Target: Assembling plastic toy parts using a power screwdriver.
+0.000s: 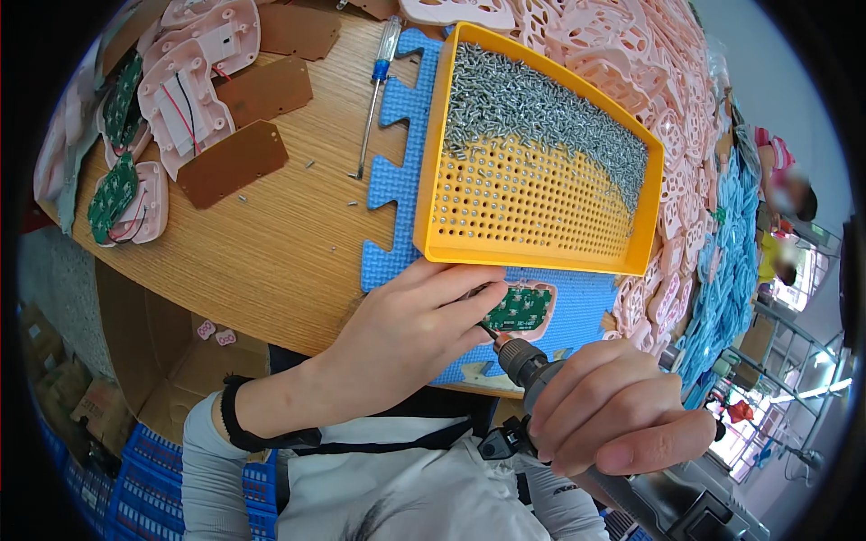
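My right hand (613, 406) is wrapped round a grey electric screwdriver (523, 365), whose bit points at the near left part of a green circuit board (525, 308). The board sits in a small pink plastic casing (551, 296) on a blue foam mat (585, 302). With bent fingers, my left hand (406, 316) holds the left end of this casing and covers part of it. The bit's tip lies close to the left fingertips; whether it touches a screw is hidden. Just beyond stands a yellow screw tray (532, 258), its upper part heaped with small silver screws (541, 99).
A blue-handled screwdriver (386, 50), brown boards (234, 165) and pink casings with wires (185, 113) lie on the wooden table (280, 239) at left. Pink parts (604, 36) pile up behind the tray, blue parts (726, 243) farther right. A cardboard box (171, 343) stands below the table edge.
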A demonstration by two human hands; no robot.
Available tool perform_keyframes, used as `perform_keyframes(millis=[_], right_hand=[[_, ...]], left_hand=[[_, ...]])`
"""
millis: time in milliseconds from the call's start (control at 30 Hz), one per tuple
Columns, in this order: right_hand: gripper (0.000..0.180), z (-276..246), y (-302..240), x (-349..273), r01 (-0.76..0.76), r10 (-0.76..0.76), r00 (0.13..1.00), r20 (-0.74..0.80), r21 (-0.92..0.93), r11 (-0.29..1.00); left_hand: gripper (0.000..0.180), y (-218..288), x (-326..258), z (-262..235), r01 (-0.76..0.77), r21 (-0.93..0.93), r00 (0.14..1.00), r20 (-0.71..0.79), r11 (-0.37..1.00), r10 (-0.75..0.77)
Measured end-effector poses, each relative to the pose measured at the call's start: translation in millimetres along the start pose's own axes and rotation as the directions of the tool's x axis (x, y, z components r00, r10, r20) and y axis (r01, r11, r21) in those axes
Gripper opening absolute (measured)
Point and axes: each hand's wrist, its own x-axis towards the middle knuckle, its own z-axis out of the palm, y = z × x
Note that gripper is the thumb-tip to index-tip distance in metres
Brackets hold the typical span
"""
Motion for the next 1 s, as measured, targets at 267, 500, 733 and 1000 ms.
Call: perform_keyframes(millis=[267,500,733,1000], right_hand=[[0.005,-20,-6,16,0.002,-0.016,0.975,0.221,0.060,0.998],[0.023,-29,-5,40,0.072,-0.074,0.997,-0.019,-0.085,0.994],[0.036,-24,10,49,-0.002,0.006,1.000,0.020,-0.200,0.980],[0.038,-23,12,51,0.013,-0.016,1.000,-0.017,-0.173,0.985]], left_hand=[[0.034,-1,-1,2,0.031,-0.025,0.999,-0.012,0.999,-0.032],[0.034,-1,0,1,0.042,-0.079,0.999,-0.027,0.996,-0.044],[0.035,0,1,-2,-0.026,-0.001,0.997,-0.067,1.000,0.026],[0.035,0,0,-1,-0.004,-0.011,0.997,-0.071,1.000,0.003]])
